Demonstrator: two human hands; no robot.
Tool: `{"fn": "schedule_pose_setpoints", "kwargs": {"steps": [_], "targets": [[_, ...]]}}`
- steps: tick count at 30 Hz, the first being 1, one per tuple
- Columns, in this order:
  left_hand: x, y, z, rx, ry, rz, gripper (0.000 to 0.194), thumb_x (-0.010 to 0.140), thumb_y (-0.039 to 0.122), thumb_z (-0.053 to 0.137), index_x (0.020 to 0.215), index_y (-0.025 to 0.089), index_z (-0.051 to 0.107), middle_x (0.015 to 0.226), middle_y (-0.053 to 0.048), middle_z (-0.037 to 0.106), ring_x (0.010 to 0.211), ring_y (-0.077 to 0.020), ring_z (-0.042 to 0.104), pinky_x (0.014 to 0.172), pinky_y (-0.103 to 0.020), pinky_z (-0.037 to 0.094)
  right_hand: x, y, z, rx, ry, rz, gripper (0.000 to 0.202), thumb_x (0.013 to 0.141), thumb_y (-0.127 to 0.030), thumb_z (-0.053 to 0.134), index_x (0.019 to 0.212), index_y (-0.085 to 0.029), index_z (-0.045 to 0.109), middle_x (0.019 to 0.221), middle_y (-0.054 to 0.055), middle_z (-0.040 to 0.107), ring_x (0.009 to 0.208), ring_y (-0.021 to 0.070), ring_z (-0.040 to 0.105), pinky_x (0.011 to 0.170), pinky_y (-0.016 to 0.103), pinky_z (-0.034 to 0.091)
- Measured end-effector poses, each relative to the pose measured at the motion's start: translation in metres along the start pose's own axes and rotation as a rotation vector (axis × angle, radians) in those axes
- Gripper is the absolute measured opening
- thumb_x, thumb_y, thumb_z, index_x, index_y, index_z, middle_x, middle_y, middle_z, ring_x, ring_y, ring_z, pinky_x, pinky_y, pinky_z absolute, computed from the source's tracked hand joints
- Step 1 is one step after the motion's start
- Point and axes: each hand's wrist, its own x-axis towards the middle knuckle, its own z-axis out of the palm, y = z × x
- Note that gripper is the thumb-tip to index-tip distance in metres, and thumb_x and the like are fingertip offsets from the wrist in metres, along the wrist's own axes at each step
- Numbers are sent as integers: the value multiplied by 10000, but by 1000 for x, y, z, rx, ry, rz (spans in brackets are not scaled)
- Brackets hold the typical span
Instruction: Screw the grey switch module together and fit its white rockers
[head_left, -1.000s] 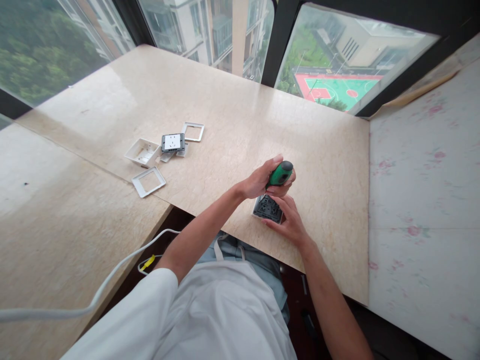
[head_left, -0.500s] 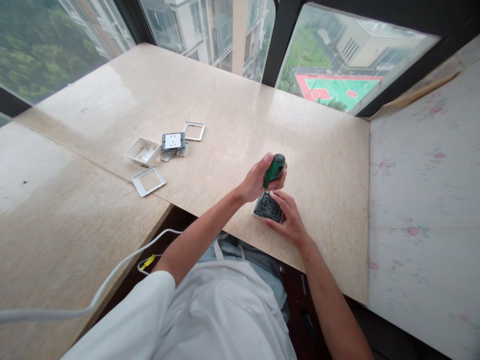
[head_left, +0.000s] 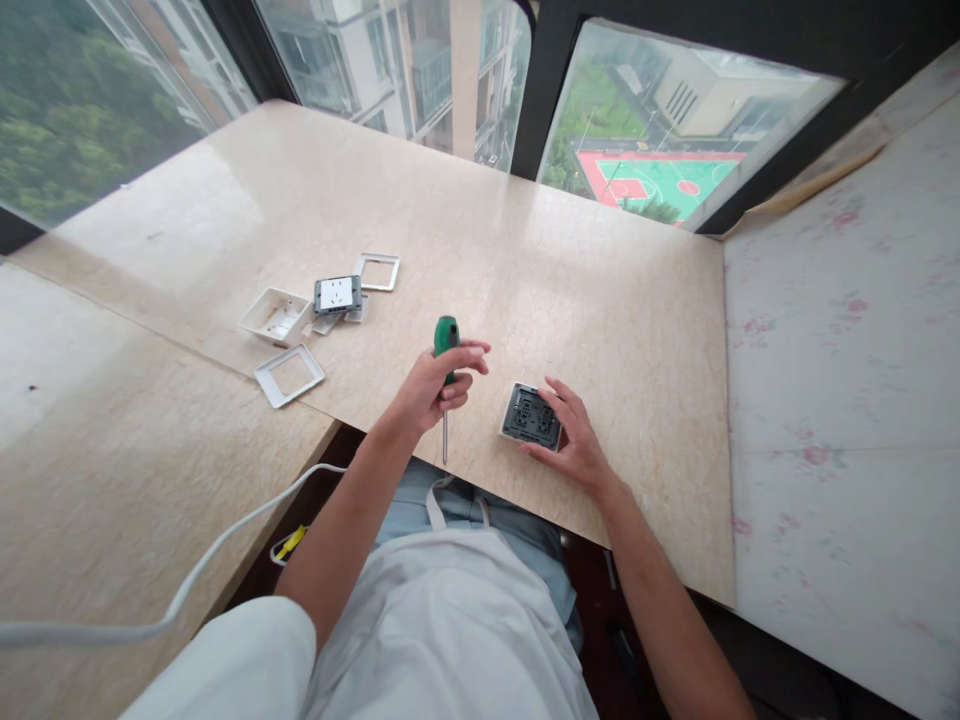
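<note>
In my left hand (head_left: 442,382) is a screwdriver (head_left: 447,336) with a green and dark handle, its thin metal shaft pointing down near the table's front edge. Some of that hand's fingers stretch out to the right, off the handle. My right hand (head_left: 576,435) grips the right side of a socket module (head_left: 529,416), thumb below and fingers above. The module lies with its dark grey back up and a white rim around it. A gap of bare table separates the screwdriver from the module.
At the left lie a white box (head_left: 259,318), a white-faced socket (head_left: 337,294), two white frames (head_left: 262,385) (head_left: 376,287) and small pieces beneath the socket. A white cable (head_left: 217,550) crosses the lower left. Windows border the tabletop (head_left: 637,330); a flowered wall (head_left: 817,390) stands right.
My left hand has lifted the screwdriver off the socket module and moved it left, loosening some fingers. My right hand stays on the module. The whole view has shifted slightly.
</note>
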Motion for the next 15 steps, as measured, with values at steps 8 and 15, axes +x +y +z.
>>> {"fn": "schedule_pose_setpoints", "kwargs": {"steps": [8, 15], "targets": [[-26, -36, 7, 347, -12, -243, 491, 744, 304, 702, 1148, 50, 588, 1300, -252, 611, 523, -143, 656, 414, -269, 515, -13, -8, 3, -9, 61, 148, 969, 832, -525, 759, 1602, -271, 228, 1634, 161, 266, 1526, 320, 261, 1218, 572, 307], [-29, -43, 6, 335, 16, -238, 631, 751, 314, 687, 1293, 32, 529, 1450, -303, 494, 502, -120, 641, 417, -267, 508, -42, -30, 19, 116, 335, 407, 734, 853, -428, 768, 1477, -213, 447, 1399, 158, 564, 1286, 287, 582, 1089, 518, 505]]}}
